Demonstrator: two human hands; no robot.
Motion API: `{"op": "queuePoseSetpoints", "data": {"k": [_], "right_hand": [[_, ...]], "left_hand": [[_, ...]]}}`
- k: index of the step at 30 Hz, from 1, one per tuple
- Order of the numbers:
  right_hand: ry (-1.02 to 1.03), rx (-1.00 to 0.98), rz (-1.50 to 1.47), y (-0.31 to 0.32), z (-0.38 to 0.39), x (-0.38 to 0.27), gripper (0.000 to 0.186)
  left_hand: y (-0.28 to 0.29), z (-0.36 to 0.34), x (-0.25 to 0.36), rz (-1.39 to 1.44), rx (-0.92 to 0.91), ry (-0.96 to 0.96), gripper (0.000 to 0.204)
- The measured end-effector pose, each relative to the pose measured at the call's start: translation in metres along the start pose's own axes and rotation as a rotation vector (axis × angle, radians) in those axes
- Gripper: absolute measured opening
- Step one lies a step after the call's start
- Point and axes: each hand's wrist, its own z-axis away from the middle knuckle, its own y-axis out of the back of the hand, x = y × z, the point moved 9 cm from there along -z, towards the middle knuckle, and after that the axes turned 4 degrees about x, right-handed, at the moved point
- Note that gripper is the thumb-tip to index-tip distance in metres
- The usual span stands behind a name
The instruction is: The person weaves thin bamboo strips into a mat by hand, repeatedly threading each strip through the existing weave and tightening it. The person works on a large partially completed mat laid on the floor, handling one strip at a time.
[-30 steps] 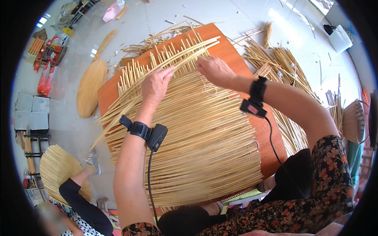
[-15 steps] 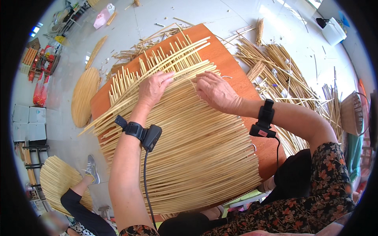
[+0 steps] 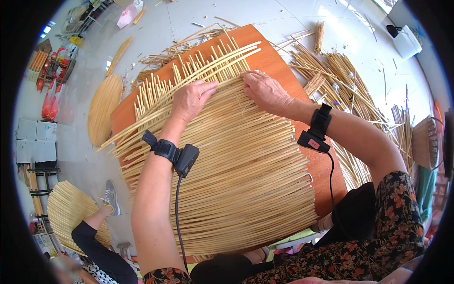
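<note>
A broad mat of pale straw stalks (image 3: 236, 175), laid side by side, covers much of the reddish-brown board (image 3: 272, 52) in front of me. At its far edge my left hand (image 3: 191, 99) is closed, thumb and fingers pinched on stalks. To its right my right hand (image 3: 267, 90) is also closed at the mat's far edge, fingertips bent down; what lies between them is hidden, though a thin thread (image 3: 243, 106) loops out beside it. Several loose stalks (image 3: 222, 61) lie slantwise beyond my hands, across other stalks that point away from me.
A heap of loose stalks (image 3: 345, 90) lies on the floor at right, near a wicker basket (image 3: 424, 142) and a white bin (image 3: 406, 42). On the left are an oval woven mat (image 3: 105, 111), a round one (image 3: 71, 213) and another person's leg (image 3: 101, 227).
Both hands have shifted slightly right along the mat's far edge. My right hand has moved up and its fingers have dropped onto the stalks. The whole view has shifted a little.
</note>
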Motion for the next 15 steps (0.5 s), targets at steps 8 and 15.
{"op": "queuePoseSetpoints", "data": {"k": [8, 15], "right_hand": [[0.040, 0.105, 0.006, 0.000, 0.003, -0.002, 0.012], [0.165, 0.154, 0.093, 0.001, 0.008, -0.011, 0.016]], "left_hand": [[0.000, -0.003, 0.000, 0.017, 0.016, 0.052, 0.026], [0.000, -0.005, -0.002, 0.021, 0.033, 0.094, 0.024]]}}
